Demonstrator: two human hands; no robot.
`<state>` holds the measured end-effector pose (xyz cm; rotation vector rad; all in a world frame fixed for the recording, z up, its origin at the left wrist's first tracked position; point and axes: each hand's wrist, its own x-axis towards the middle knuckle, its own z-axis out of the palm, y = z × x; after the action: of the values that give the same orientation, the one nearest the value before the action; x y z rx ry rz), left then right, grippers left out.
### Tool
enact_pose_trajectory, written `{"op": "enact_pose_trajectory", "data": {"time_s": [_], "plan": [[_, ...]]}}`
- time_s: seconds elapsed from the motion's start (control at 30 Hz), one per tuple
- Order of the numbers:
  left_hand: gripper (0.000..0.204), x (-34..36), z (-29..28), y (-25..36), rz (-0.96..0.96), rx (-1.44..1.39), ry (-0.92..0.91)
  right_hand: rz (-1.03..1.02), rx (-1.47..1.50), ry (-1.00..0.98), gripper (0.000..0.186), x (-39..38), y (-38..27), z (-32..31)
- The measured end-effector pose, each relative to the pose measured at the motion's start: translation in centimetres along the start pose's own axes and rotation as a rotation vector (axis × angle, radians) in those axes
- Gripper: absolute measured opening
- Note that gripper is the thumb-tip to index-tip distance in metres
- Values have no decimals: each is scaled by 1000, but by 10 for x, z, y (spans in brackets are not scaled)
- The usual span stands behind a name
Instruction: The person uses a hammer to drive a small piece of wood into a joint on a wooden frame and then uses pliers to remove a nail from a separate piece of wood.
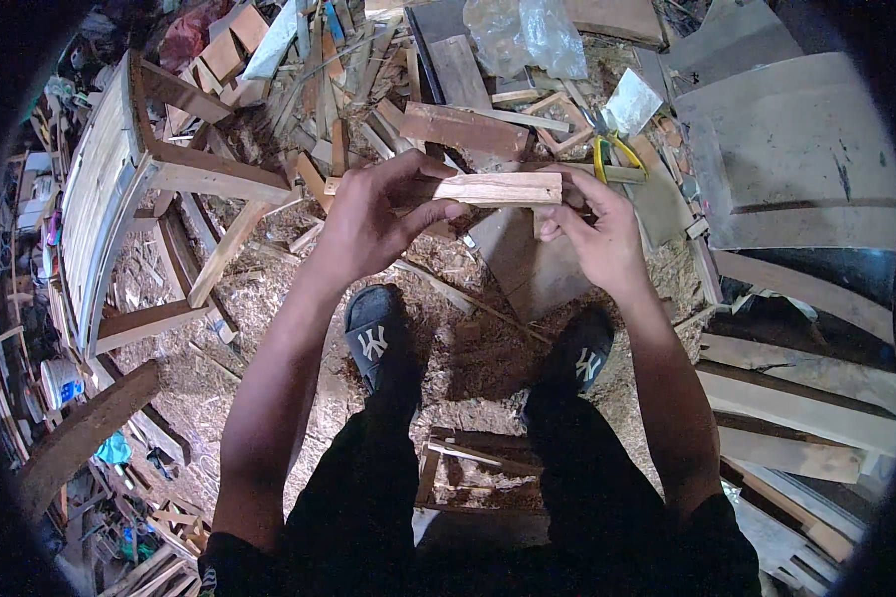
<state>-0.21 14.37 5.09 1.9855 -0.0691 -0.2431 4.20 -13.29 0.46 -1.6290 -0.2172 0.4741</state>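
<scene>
A short pale wooden block (503, 189) is held up level in front of me, above the floor. My left hand (378, 214) grips its left part, the thumb along the near side and the fingers over the top. My right hand (597, 229) holds its right end between thumb and fingers. Behind the block lies a reddish-brown board (468, 131) among the scraps. A saw with a yellow handle (619, 159) lies just beyond my right hand.
A wooden frame with legs and a pale panel (105, 199) stands on the left. Grey-brown boards (806, 149) lean at the right, with stacked planks (796, 408) below. Sawdust and offcuts (269, 338) cover the floor around my slippers (373, 338). Clear plastic bags (528, 38) lie at the far side.
</scene>
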Motion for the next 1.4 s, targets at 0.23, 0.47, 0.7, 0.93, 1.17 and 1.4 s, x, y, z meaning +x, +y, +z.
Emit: {"op": "enact_pose_trajectory", "data": {"time_s": [0.23, 0.47, 0.7, 0.93, 1.17, 1.4], "plan": [[36, -1, 1, -7, 18, -4, 52, -28, -9, 20, 40, -1, 3, -2], [37, 1, 2, -3, -5, 31, 47, 10, -48, -6, 41, 0, 2, -2], [37, 3, 2, -5, -51, -16, 38, -26, -14, 12, 38, -1, 0, 0], [38, 3, 5, -3, -8, 42, 54, -7, 43, 38, 39, 0, 6, -1], [39, 2, 3, -5, -14, 24, 52, 26, 22, 16, 38, 0, 0, 1], [37, 2, 3, 0, -6, 74, 68, 35, -18, -8, 37, 1, 3, -1]]}}
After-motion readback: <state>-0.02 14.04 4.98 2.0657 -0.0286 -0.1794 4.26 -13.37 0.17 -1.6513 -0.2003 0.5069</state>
